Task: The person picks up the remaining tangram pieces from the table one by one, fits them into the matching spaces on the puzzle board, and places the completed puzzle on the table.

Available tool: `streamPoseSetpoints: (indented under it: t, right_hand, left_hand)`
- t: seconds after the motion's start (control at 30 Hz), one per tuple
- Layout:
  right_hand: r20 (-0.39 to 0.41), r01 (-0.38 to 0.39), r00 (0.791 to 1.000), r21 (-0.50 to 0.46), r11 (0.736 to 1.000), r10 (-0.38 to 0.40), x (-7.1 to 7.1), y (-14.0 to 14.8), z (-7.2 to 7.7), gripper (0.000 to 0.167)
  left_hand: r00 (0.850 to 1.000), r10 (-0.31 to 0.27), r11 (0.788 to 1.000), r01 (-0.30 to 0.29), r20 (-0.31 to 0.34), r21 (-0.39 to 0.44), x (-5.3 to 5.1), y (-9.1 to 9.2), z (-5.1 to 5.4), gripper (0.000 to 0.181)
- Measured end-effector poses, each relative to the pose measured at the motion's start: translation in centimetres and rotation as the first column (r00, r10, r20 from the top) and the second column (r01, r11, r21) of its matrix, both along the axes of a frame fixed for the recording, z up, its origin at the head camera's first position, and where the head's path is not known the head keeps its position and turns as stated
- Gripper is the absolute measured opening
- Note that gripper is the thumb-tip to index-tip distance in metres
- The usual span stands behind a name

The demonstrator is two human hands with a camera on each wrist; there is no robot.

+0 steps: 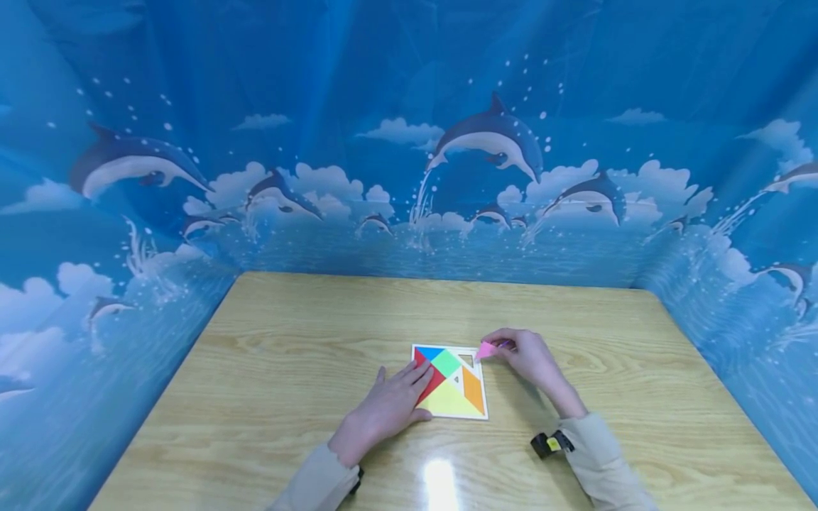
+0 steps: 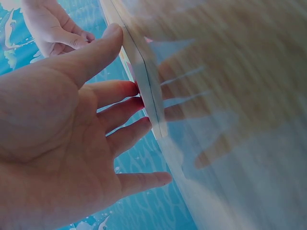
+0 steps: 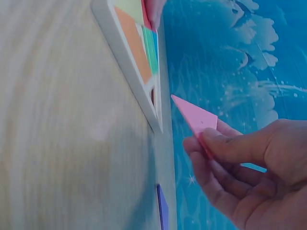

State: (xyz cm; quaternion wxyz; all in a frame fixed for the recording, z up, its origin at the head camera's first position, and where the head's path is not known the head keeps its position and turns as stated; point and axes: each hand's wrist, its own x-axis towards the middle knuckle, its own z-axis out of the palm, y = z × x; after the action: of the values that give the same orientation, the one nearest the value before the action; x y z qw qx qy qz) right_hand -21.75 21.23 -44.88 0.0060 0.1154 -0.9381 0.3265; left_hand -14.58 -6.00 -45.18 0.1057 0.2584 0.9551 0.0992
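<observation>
A white-framed tangram board (image 1: 482, 406) lies on the table with a blue, a green, a red, a yellow and an orange piece (image 1: 473, 389) in it. One open gap shows near its upper right corner, another in its middle. My left hand (image 1: 386, 408) rests with extended fingers on the board's left side, touching the red piece (image 1: 432, 385). Off the upper right corner, my right hand (image 1: 529, 358) pinches a pink triangle piece (image 3: 196, 117) between thumb and fingers, above the table. A purple piece (image 3: 163, 211) lies on the table below that hand, partly out of view.
The wood-grain table (image 1: 287, 341) stretches around the board. A blue dolphin-print curtain (image 1: 358, 241) borders it at the back and sides. A black wrist device (image 1: 551, 444) sits at the right sleeve. Light glares on the table in front of the board.
</observation>
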Motion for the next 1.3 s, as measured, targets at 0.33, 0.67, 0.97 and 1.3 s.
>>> streamPoseSetpoints:
  t: [0.33, 0.67, 0.97, 1.3]
  right_hand:
    - [-0.018, -0.109, 0.994, -0.081, 0.991, 0.108, 0.6, -1.9, -0.3, 0.015]
    - [0.034, -0.173, 0.984, -0.02, 0.985, 0.173, 0.5, -3.1, -0.2, 0.012]
    - [0.023, -0.366, 0.931, 0.04, 0.93, 0.365, 0.5, -3.9, -0.3, 0.012]
    - [0.036, -0.356, 0.935, 0.07, 0.932, 0.354, 0.5, -4.8, -0.3, 0.012]
  left_hand:
    - [1.0, 0.002, 1.0, -0.002, 0.004, -0.013, 0.0, 0.1, 0.0, 0.072]
    - [1.0, 0.011, 1.0, -0.011, 0.024, -0.005, -0.1, 0.1, 0.1, 0.072]
    - [1.0, 0.011, 1.0, -0.011, 0.017, -0.001, -0.2, 0.1, 0.0, 0.072]
    - [1.0, 0.011, 1.0, -0.011, 0.012, 0.006, -0.1, 0.1, 0.2, 0.072]
